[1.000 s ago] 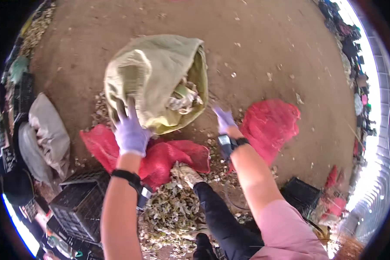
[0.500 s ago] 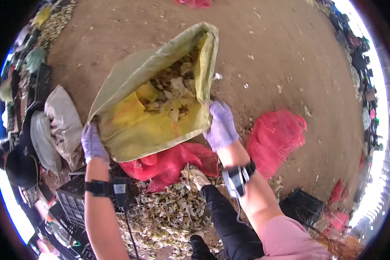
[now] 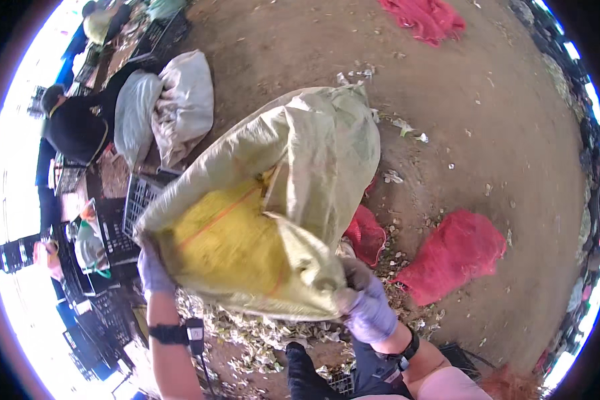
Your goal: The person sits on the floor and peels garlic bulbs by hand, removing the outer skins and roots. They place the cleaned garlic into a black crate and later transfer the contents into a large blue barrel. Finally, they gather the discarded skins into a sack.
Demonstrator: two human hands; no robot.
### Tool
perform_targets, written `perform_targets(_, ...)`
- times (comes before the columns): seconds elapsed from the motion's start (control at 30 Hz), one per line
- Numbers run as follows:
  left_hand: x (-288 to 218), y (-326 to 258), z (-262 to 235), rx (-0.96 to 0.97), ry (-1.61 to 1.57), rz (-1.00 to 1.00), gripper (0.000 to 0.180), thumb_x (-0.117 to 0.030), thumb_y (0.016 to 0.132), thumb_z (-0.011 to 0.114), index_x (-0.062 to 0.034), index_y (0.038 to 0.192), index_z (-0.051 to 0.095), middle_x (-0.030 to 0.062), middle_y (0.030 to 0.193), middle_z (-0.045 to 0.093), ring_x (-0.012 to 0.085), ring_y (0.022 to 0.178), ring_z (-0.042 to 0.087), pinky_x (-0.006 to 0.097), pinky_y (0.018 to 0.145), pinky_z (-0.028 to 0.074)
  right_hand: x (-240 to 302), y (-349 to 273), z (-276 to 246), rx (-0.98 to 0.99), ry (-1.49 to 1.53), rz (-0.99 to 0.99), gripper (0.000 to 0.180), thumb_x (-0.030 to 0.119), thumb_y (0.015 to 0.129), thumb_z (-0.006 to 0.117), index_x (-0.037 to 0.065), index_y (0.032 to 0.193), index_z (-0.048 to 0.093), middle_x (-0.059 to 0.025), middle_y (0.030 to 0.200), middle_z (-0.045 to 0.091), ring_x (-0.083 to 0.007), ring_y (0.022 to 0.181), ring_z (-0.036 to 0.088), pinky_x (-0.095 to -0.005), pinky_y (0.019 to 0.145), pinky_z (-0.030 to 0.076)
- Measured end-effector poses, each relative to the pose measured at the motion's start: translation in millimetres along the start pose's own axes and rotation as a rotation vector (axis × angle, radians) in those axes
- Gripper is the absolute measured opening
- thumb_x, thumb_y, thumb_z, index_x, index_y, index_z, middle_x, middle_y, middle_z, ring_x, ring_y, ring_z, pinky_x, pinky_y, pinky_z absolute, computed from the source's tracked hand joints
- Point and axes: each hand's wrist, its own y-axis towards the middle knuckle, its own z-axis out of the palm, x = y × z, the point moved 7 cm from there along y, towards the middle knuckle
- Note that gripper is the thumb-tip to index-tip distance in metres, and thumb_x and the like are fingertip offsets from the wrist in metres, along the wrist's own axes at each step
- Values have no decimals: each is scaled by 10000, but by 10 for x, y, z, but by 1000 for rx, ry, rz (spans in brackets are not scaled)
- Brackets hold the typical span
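Observation:
Between my two gloved hands hangs a large pale-green woven sack point(image 3: 330, 157), its yellow inside point(image 3: 223, 230) showing through the wide mouth. My left hand point(image 3: 155, 270), in a lavender glove, is closed on the left side of the rim. My right hand point(image 3: 370, 310), gloved alike with dirty fingertips, grips the rim at the lower right, where the cloth is bunched and folded. A fold of the sack hides whatever lies deeper in it. Below the sack, dry pale leafy scraps point(image 3: 253, 333) cover the ground around my feet.
One red mesh sack point(image 3: 450, 257) lies to the right, another point(image 3: 365, 233) partly behind the green sack, a third point(image 3: 423, 17) far off. White sacks point(image 3: 183, 107) stand at the left beside a person in dark clothes point(image 3: 80, 130). Black crates point(image 3: 117, 230) line the left side.
The sack's mouth has tipped and its far side has folded over, covering the leafy scraps seen inside before. Both hands have come lower in view, keeping hold. My view has shifted left.

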Motion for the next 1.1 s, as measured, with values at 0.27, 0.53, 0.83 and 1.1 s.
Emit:
perform_targets(0.27,-85,-18,743,-38,-185,-29,653,-565,818,505,4,1136,537,85,999,603,184,842,572,329,760,465,-310,-527,-507,-236,-4,-114,378,231,752,691,60,1009,473,-83,844,591,-183,654,587,-305,560,492)
perform_targets(0.53,143,175,889,80,20,41,581,-529,831,518,-8,1079,582,46,987,602,147,839,539,294,774,434,-316,-412,-786,-408,-229,-133,256,199,808,625,54,966,484,-45,718,584,-130,562,552,-250,507,467)
perform_targets(0.83,-111,448,1545,159,498,150,532,-446,865,495,13,1131,528,194,986,603,270,892,555,333,822,417,169,-54,-876,-550,-273,-335,223,200,794,602,76,918,464,-25,681,536,-110,513,492,-238,452,424)
perform_targets(1.1,-1093,-1177,2809,608,776,1166,597,-137,699,663,-98,1249,434,213,1231,428,393,1084,462,432,895,410,156,41,-1266,-624,-171,-233,306,170,789,624,56,1019,456,-55,770,563,-140,593,569,-274,508,506)
